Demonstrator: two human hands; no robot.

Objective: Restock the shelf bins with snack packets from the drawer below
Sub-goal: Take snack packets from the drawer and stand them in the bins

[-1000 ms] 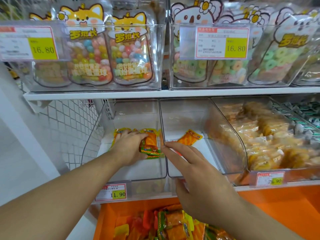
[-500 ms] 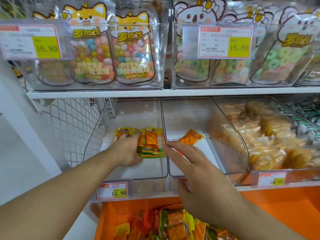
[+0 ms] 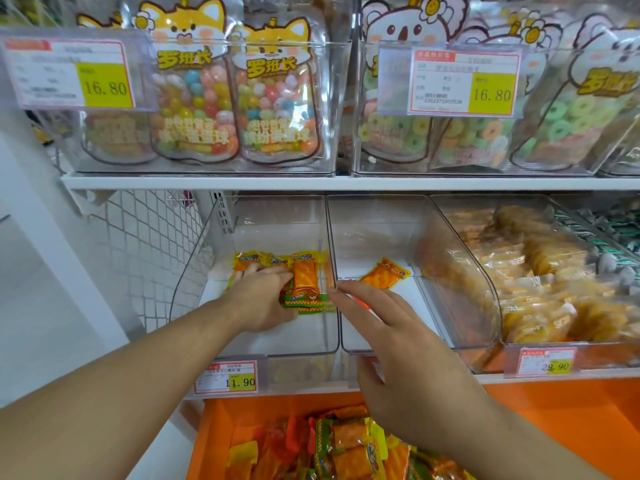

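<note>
Several orange and yellow snack packets [image 3: 305, 279] with green ends lie in the left clear bin [image 3: 194, 289] on the lower shelf. My left hand [image 3: 260, 299] reaches into that bin, its fingers curled over the packets. The middle clear bin [image 3: 377, 233] holds a single orange packet [image 3: 385, 274]. Above this bin's front rim my right hand [image 3: 391, 344] is spread with nothing in it, thumb down in front of the bin wall. Below the shelf, the orange drawer [image 3: 214, 434] stands pulled out with several packets [image 3: 349, 448] inside.
To the right, a clear bin [image 3: 460, 289] is full of orange-brown packets [image 3: 540, 282]. The upper shelf [image 3: 311, 182] carries bins of candy bags [image 3: 194, 98] with price tags. Price tags [image 3: 227, 377] hang on the lower shelf edge. White wire mesh [image 3: 138, 244] closes the left side.
My left hand has drawn back a little, so more of the packets show in the left bin. My right hand has stayed in place.
</note>
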